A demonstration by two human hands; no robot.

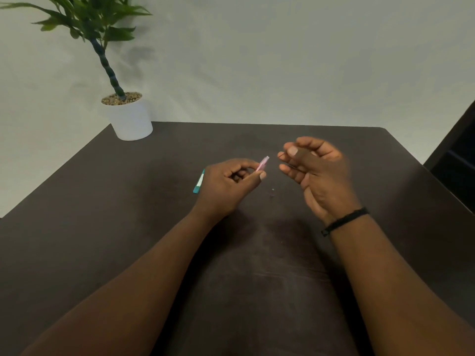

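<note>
My left hand (228, 187) pinches a small pink tube (263, 163) between thumb and fingers, its tip pointing up and right. My right hand (317, 173) is raised just to the right of it, blurred, and pinches a thin dark rod (289, 164) between thumb and fingertips. A gap separates the rod's end from the pink tube. A teal and white pen-like piece (199, 182) lies on the dark table (128, 227), partly hidden behind my left hand. A few tiny specks (272, 191) lie on the table below the hands.
A potted plant in a white pot (129, 119) stands at the table's far left corner. A pale wall rises behind the table. A dark piece of furniture (455, 160) stands beyond the right edge. I wear a black band (344, 220) on my right wrist.
</note>
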